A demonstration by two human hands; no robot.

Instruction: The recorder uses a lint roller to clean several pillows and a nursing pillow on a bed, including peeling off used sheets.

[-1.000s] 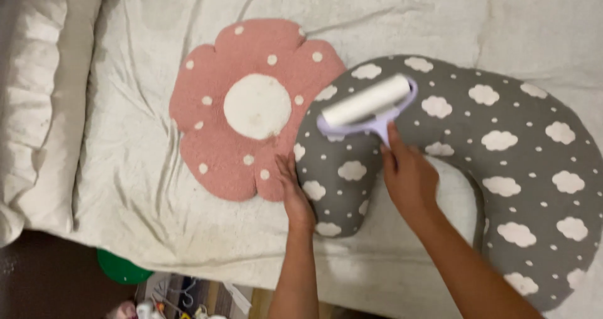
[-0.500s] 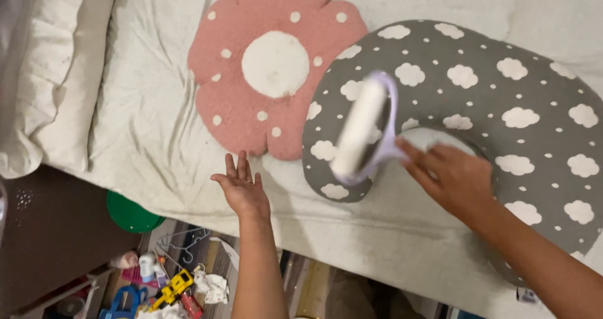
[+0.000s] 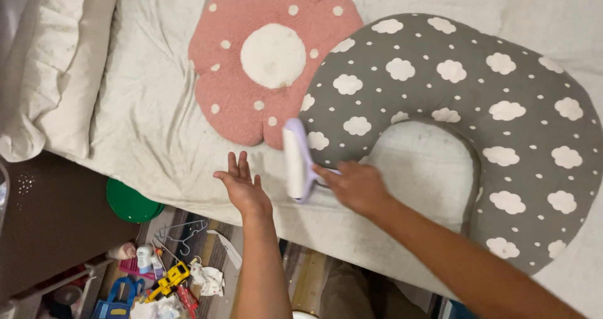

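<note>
1. Since half a second ago, our right hand (image 3: 355, 186) has swung the lint roller (image 3: 294, 159) off the grey cloud-print pillow (image 3: 477, 86) toward 9 o'clock; it now stands at the pillow's near tip, roll upright in the frame, over the bed sheet (image 3: 151, 137).
2. Our right grip is clamped on the roller's lilac handle; the fingers wrap it, though blur hides how firmly.
3. Our left hand (image 3: 242, 184) hovers just at 9 o'clock of the roller, fingers spread apart, holding nothing, palm over the bed's edge.
4. We judge the step in hand to be a pause between rolling passes: the roller is off the pillow, carried toward the waiting left hand. The next move likely calls for the two hands to meet at the roll, or for the roller to go back onto fabric; either needs a short, controlled swing.
5. Edges: the mattress edge runs just below both hands, from 8 to 4 o'clock. Beyond it lies a cluttered floor with a green round lid (image 3: 129, 201) and small toys (image 3: 166, 284).
6. Open room: bare sheet at 9 to 10 o'clock, between the pink flower cushion (image 3: 251, 99) and the white pillow (image 3: 50, 74), gives free space.
</note>
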